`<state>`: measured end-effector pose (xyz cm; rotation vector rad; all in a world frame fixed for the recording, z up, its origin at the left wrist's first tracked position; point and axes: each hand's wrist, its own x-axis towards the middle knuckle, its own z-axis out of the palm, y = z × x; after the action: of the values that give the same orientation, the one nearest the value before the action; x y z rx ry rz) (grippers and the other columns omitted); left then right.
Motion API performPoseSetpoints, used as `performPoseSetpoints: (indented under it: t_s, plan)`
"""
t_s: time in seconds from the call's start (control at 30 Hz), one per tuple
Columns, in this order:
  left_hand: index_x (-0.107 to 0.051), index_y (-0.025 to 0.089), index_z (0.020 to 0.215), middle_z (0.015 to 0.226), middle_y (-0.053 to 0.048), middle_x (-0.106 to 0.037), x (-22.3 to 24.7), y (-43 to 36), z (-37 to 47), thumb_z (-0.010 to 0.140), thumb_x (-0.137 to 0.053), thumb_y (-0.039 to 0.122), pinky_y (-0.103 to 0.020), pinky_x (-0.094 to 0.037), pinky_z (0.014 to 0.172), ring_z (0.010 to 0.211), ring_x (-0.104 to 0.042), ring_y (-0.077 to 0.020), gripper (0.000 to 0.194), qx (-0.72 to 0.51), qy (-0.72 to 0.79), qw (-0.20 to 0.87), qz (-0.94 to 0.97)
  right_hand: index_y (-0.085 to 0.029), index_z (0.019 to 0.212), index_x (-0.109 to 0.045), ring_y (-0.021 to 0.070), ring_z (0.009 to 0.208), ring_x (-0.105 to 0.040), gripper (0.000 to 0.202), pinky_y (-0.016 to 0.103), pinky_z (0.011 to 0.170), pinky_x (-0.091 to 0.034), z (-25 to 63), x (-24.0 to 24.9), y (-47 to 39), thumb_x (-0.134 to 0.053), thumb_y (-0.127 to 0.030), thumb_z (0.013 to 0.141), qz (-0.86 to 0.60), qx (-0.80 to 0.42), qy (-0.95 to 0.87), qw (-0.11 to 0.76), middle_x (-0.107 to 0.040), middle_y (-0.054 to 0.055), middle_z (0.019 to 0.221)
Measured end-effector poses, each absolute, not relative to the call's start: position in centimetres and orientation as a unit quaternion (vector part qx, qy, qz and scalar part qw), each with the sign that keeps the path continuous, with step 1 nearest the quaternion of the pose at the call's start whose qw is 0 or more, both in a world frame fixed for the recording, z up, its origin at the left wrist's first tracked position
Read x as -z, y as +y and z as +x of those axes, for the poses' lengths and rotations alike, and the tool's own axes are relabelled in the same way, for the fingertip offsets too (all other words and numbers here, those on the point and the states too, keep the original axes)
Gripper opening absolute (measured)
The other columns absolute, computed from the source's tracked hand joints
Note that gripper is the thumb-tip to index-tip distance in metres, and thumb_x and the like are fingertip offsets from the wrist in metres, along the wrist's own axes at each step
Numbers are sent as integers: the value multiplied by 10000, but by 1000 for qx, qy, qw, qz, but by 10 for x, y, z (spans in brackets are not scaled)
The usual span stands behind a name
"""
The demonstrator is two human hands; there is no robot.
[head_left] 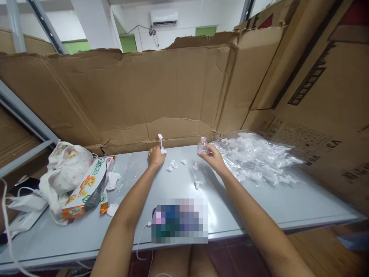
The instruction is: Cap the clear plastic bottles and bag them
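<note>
Near the back of the grey table, my left hand is closed round the lower part of a white plastic piece. Its thin stem and flat, paddle-like top stick up above my fingers. My right hand grips a small clear ribbed bottle by its side, neck up, and no cap shows on it. Between my hands lie several loose white plastic pieces, and a white nozzle-like part rests closer to me. Right of the bottle, clear plastic bags hold many white plastic parts.
Cardboard sheets wall off the table's back and right side. At left are a white cloth bag, a snack box, crumpled tissue and white power adapters. A pixelated area with a white cable is at the front edge.
</note>
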<state>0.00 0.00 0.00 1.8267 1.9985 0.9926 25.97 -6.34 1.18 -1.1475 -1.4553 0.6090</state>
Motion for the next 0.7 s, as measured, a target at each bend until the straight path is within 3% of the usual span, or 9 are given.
performPoseSetpoints:
  t_s: [0.1,0.2,0.37,0.5,0.57,0.7]
  plan:
    - [-550,222,1031,1118,-113,-633,-2,2,1,677,-665,137,-468,-326,1004,1168,-519,-306,382,-360,675,173,621,-203,1018,-598,222,814,-598,482,386,741,-501,259,-10,-66,-705,-501,655,-465,-301,-601,576,-629,49,911]
    - [-526,225,1063,1119,-104,-629,-8,-3,5,683,-647,107,-431,-370,978,1127,-556,-272,416,-407,648,224,604,-224,1014,-545,229,907,-619,500,391,796,-515,256,-8,-68,-712,-518,647,-433,-335,-574,609,-640,52,974]
    - [-436,220,1185,1208,-115,-577,-32,-33,27,778,-598,206,-371,-462,903,1068,-596,-206,438,-515,550,334,567,-253,1057,-498,239,1008,-633,531,430,888,-509,242,-11,-77,-709,-529,656,-378,-378,-545,646,-657,60,1063]
    - [-472,208,1093,1159,-94,-610,-57,-77,51,833,-547,294,-346,-501,842,1020,-620,-194,284,-542,451,443,553,-282,1089,-470,244,1069,-631,520,454,938,-498,225,-22,-94,-703,-515,687,-331,-406,-541,658,-653,59,1156]
    - [-476,213,1064,1072,-64,-635,-67,-99,61,819,-577,326,-339,-495,845,966,-632,-176,288,-550,405,490,542,-282,1080,-462,249,1107,-616,518,468,972,-480,216,-30,-106,-727,-486,686,-289,-404,-552,670,-646,64,1181]
    - [-474,238,1058,942,7,-622,-80,-133,69,708,-728,239,-287,-448,875,953,-616,-143,432,-601,240,622,441,-282,1053,-457,244,1142,-598,493,459,980,-482,205,-43,-130,-771,-387,687,-221,-355,-589,691,-655,61,1161]
